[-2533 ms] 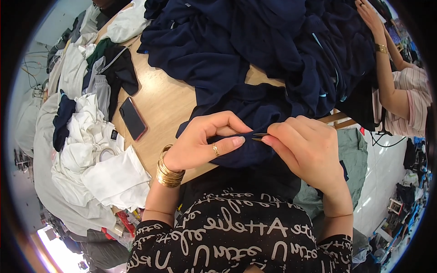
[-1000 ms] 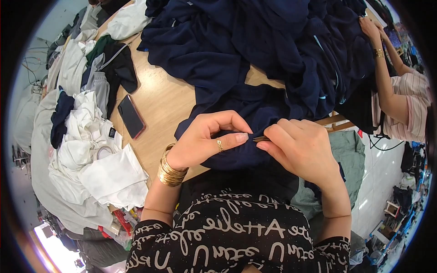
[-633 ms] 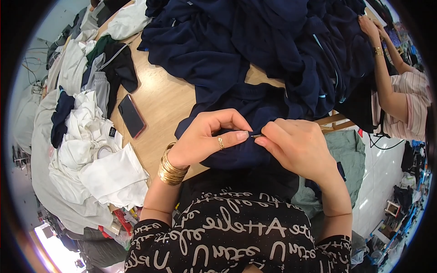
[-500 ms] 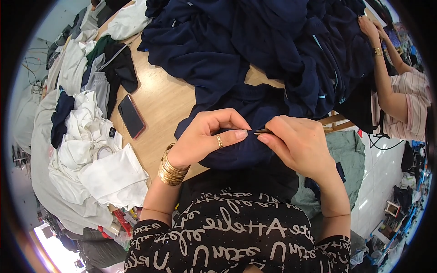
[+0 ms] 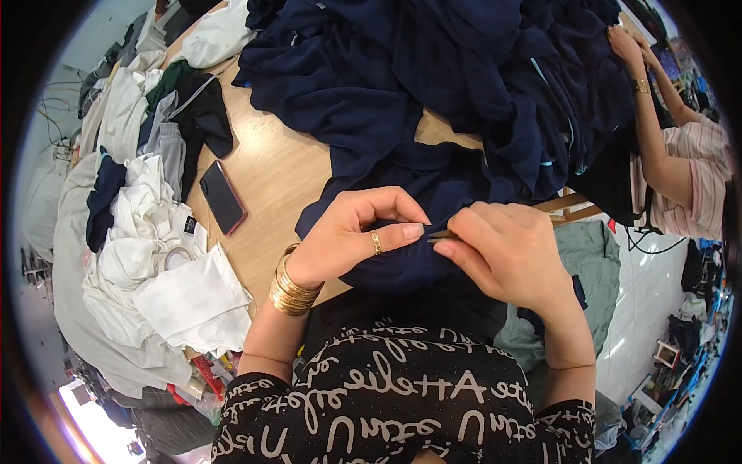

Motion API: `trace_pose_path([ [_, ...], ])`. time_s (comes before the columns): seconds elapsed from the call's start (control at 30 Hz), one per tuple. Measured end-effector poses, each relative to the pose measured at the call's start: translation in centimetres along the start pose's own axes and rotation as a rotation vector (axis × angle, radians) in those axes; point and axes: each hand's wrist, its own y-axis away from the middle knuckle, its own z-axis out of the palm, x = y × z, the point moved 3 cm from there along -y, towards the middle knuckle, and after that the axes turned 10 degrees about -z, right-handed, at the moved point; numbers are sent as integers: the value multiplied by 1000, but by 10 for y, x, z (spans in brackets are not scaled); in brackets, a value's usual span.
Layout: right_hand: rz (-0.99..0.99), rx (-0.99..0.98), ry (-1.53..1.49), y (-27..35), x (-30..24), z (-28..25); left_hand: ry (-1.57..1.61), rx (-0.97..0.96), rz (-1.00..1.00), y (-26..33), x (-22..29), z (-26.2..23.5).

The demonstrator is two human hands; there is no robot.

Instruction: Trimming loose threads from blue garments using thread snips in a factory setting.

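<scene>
My left hand (image 5: 359, 233), with a gold ring and several gold bangles, pinches a bit of navy cloth between thumb and forefinger. The cloth belongs to a navy garment (image 5: 402, 267) gathered in front of me at the table's near edge. Small metal thread snips (image 5: 439, 235) poke out of my right hand (image 5: 506, 247), held between thumb and fingers. Their two tips stand slightly apart, just right of my left fingertips; the rest of the tool is hidden in the hand.
Navy garments (image 5: 340, 69) with light-blue trim heap over the table (image 5: 270, 147). A phone (image 5: 224, 199) lies to the left, beside piled white clothes (image 5: 147, 232). At the far right, another person's hands (image 5: 626, 46) touch the navy pile. Green cloth (image 5: 587, 263) hangs at right.
The snips' tips have drawn back a little to the right from my left fingertips and now stand apart. My left hand has barely shifted and still pinches the cloth.
</scene>
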Motion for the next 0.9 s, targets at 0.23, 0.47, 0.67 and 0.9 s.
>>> trace_pose_path([
  [0.23, 15, -6, -32, 2, 1, -1, -5, -1, 8, 1, 1, 0],
  [0.47, 1, -51, -14, 0, 0, 1, 9, -18, -2, 0, 2, 0],
  [0.67, -16, -59, -13, -2, -2, 4, 5, -27, 3, 0, 4, 1],
  [0.9, 249, 44, -230, 6, 11, 8, 0, -8, -32, -1, -2, 0],
])
